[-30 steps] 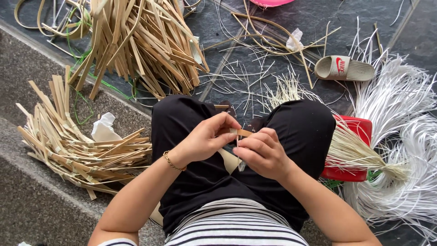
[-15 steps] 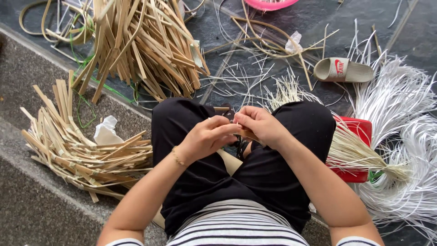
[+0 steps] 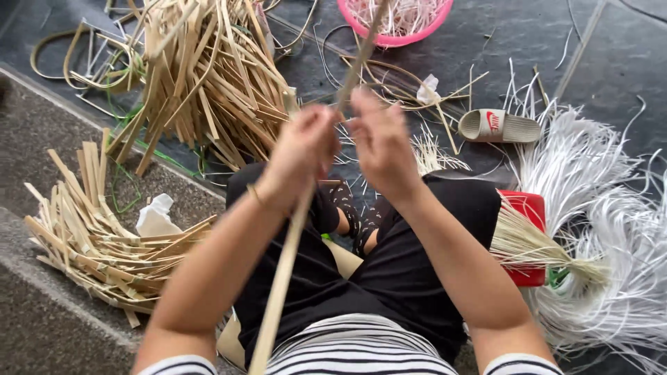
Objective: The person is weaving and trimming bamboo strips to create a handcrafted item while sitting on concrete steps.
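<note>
Two heaps of flat bamboo slats at the left: a low stack [image 3: 97, 257] on the grey stone step [image 3: 42, 326], with a crumpled white tissue [image 3: 155, 217] against its right edge, and a taller fanned pile [image 3: 201, 83] on the dark floor beyond. Left hand [image 3: 302, 149] raised in front of the chest, fingers closed around a long bamboo strip [image 3: 288, 243]; thin bracelet [image 3: 256, 196] at the wrist. Strip running from near the striped shirt [image 3: 361, 347] at the bottom edge, up along the left forearm, through both hands and on toward the pink basin [image 3: 399, 35] at the top. Right hand [image 3: 381, 142] just beside the left, almost touching, curled on the same strip slightly higher; fingertips motion-blurred, exact pinch hard to tell. Black trousers [image 3: 417, 264] below, knees apart. Further right, a beige slipper [image 3: 499, 126] on the floor, a red stool [image 3: 524, 239] beside the right thigh with a tied bundle of pale fibres [image 3: 535, 246] across it. At the far right, a large spread of white split strands [image 3: 611, 229].
</note>
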